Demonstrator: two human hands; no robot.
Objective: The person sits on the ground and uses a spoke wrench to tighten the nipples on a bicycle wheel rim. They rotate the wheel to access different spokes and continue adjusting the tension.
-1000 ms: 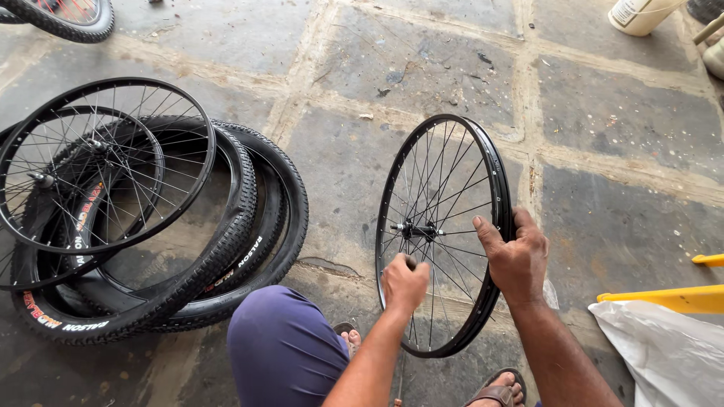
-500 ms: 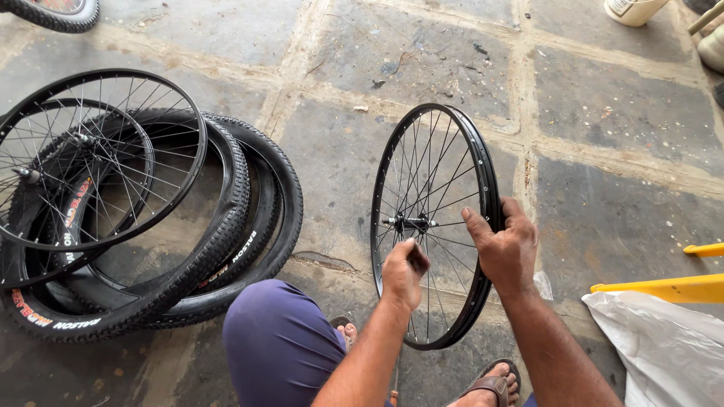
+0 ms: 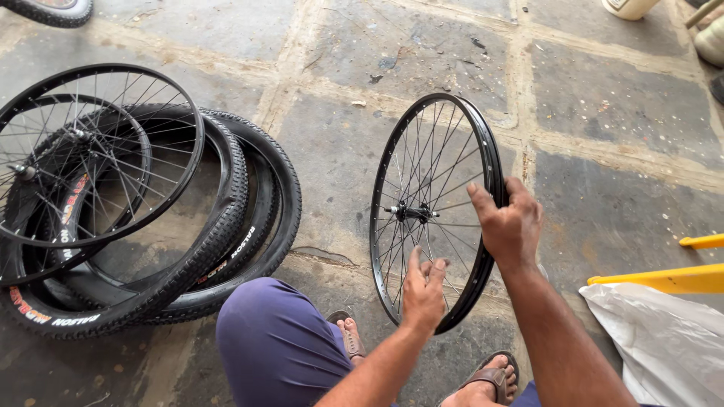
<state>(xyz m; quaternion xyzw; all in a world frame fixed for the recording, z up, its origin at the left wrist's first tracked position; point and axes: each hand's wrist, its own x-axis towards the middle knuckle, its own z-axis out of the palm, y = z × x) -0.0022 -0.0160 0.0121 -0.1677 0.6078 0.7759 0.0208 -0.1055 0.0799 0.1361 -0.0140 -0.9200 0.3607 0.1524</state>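
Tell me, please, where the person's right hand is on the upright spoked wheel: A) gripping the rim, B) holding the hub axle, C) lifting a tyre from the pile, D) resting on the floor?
A: the right hand wraps the black rim of the upright wheel, while the left hand is open at the spokes.

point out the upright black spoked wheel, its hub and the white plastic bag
upright black spoked bicycle wheel [image 3: 492,151], head view, on the right side of the rim above the right hand
metal wheel hub [image 3: 408,212], head view, on the axle centre
white plastic bag [image 3: 664,343], head view, on its crumpled middle
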